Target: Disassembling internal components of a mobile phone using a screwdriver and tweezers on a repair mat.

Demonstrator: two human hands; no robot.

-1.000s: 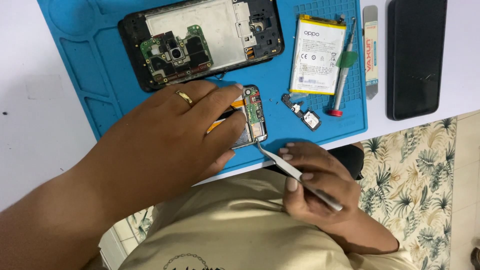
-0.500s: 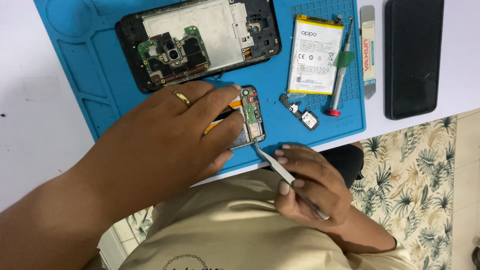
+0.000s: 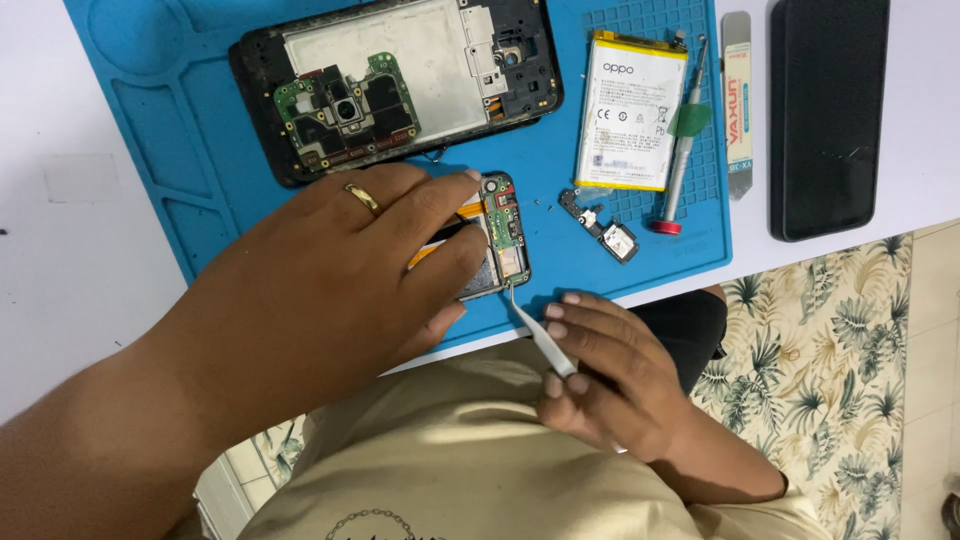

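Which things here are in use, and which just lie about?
In use: left hand pressing the small circuit board; right hand holding tweezers at its edge.
Lying about: opened phone, battery, screwdriver, black phone, small loose part, blue mat.

left hand (image 3: 385, 255) lies flat, fingers spread; right hand (image 3: 610, 375) curled closed.
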